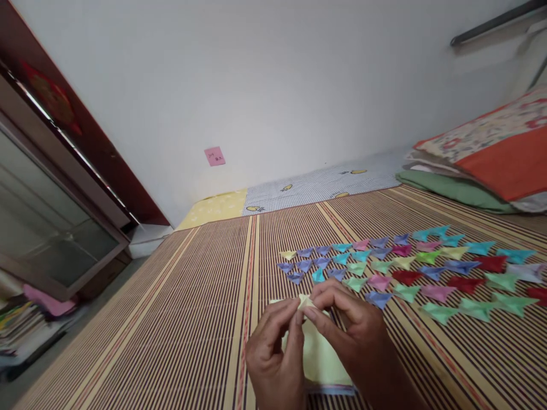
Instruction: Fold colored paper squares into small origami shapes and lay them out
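Between my fingertips is a small pale yellow folded paper [305,303]. My left hand [277,347] pinches its left side, thumb against fingers. On its right side, my right hand [348,319] grips it with thumb and index finger. Beneath both hands lies a stack of pale yellow-green paper sheets [322,361], partly covered by them, with a bluish edge at the bottom. Several folded paper pieces in blue, green, pink, red and yellow stand in rows beyond and to the right, such as a dark red one [405,277].
A striped mat [205,296] covers the bed. Folded bedding with an orange and floral cover [508,154] sits at the back right. Checked cloth [294,188] runs along the wall, which bears a pink note [214,156]. A cabinet [55,228] stands at the left.
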`<action>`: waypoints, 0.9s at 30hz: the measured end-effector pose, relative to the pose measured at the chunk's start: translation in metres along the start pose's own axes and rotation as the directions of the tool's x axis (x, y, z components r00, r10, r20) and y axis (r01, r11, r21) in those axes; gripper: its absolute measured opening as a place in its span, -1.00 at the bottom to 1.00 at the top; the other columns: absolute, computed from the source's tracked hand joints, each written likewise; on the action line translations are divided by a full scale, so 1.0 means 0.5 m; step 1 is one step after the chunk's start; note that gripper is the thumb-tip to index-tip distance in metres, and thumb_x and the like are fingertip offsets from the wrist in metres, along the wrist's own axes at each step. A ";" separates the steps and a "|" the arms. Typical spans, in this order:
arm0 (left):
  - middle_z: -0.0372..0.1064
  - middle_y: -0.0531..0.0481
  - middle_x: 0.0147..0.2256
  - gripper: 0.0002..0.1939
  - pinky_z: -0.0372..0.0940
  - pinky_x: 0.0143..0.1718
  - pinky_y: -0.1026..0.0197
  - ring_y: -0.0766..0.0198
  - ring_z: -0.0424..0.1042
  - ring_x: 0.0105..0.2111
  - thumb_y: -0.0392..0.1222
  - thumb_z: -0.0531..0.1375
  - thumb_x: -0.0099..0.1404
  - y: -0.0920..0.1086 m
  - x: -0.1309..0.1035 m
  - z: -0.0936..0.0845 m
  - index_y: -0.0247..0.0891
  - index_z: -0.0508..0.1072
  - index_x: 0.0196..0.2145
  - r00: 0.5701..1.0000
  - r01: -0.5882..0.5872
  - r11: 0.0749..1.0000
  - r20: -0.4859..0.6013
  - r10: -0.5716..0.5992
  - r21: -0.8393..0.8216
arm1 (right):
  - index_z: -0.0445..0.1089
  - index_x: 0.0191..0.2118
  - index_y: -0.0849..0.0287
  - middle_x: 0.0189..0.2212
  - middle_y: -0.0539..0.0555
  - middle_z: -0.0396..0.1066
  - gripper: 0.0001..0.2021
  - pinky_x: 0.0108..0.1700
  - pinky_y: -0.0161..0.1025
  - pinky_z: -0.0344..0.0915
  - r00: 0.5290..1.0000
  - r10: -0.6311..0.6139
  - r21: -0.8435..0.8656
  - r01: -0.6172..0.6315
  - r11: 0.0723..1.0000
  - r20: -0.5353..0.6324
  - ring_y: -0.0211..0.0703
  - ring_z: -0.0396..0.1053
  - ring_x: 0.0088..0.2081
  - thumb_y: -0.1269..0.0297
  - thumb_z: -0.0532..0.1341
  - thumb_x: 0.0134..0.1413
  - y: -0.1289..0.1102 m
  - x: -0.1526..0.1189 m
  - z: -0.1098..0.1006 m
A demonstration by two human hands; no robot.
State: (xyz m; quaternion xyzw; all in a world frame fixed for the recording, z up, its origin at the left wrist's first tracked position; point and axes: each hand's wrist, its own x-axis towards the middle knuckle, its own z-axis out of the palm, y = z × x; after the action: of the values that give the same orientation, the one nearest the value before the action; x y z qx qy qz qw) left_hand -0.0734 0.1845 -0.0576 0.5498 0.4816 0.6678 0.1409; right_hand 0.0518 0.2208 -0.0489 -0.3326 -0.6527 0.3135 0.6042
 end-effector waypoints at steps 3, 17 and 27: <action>0.62 0.01 -0.28 -0.83 0.48 -0.18 0.29 0.24 0.59 -0.25 -0.31 0.34 0.29 0.001 0.002 0.005 -0.07 0.70 -0.23 1.000 0.012 0.998 -0.023 -0.014 -0.069 | 0.38 -0.44 0.10 -0.39 -0.03 0.43 -0.80 -0.22 -0.28 0.35 1.000 0.010 0.012 -0.010 1.000 0.001 -0.18 0.46 -0.30 0.35 0.30 0.22 0.004 -0.001 0.001; 0.57 -0.01 -0.38 -0.77 0.46 -0.32 0.34 0.26 0.56 -0.39 -0.06 0.45 0.16 0.002 -0.001 0.012 -0.21 0.61 -0.27 0.928 0.349 0.903 -0.041 -0.371 -0.251 | 0.41 -0.39 0.09 -0.44 -0.06 0.40 -0.85 -0.29 -0.25 0.25 0.993 0.119 -0.015 -0.119 0.993 -0.005 -0.18 0.35 -0.38 0.28 0.27 0.23 0.020 -0.006 0.004; 0.56 -0.03 -0.37 -0.90 0.45 -0.31 0.29 0.23 0.54 -0.37 -0.13 0.39 0.23 0.010 0.010 0.017 -0.20 0.66 -0.36 0.964 0.264 0.943 0.024 -0.264 -0.201 | 0.40 -0.42 0.09 -0.41 -0.03 0.43 -0.82 -0.25 -0.22 0.28 0.992 0.122 0.000 -0.122 0.993 0.017 -0.14 0.40 -0.33 0.27 0.28 0.22 0.023 0.003 -0.009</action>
State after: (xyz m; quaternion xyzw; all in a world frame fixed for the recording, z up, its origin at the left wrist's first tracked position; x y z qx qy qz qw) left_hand -0.0663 0.1896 -0.0513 0.4621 0.4807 0.6892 0.2835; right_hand 0.0569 0.2285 -0.0569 -0.3688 -0.6361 0.3528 0.5787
